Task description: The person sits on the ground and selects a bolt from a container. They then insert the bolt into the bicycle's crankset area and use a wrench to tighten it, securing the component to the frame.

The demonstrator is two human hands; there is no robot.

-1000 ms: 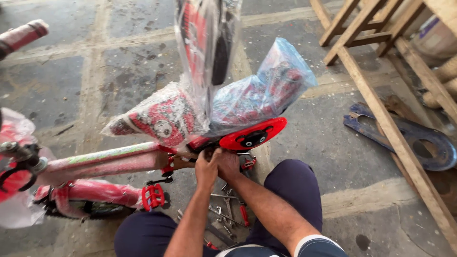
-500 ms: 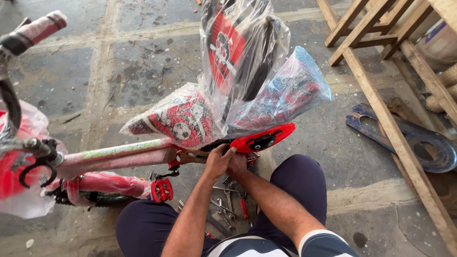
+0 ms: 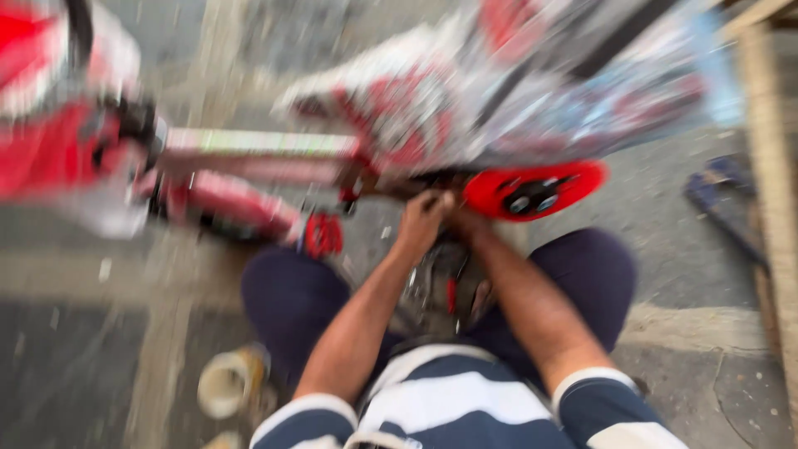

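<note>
Red and pink dominate a badly motion-blurred view: a child's bike (image 3: 258,158) lies across the paved floor (image 3: 657,274), its frame running left to right just beyond the person's knees, low enough that both hands can reach it from a squat. The left hand (image 3: 422,218) is raised to the frame near the seat post, fingers curled in as if gripping a small part there, though the blur hides what, if anything, they hold. The right hand (image 3: 462,218) sits just beside it and mostly behind it; whether its fingers are closed or spread cannot be told. Both forearms converge on one spot, which suggests the work is at the joint under the saddle. A red disc (image 3: 536,189), with dark round marks on its face, juts out just right of the hands. Clear plastic wrap (image 3: 532,91) covers the seat and rear parts above, printed red and white beneath, with a bluish patch at the far right; no label can be read. More wrap clouds the red front end (image 3: 58,141) at the left. A red pedal (image 3: 322,234) hangs near the left knee. Tools (image 3: 445,287) lie on the floor between the knees, within easy reach. A pale cup (image 3: 229,382) stands by the left thigh. A wooden post (image 3: 769,166) runs down the right edge, with a dark flat object (image 3: 719,187) beside it.
</note>
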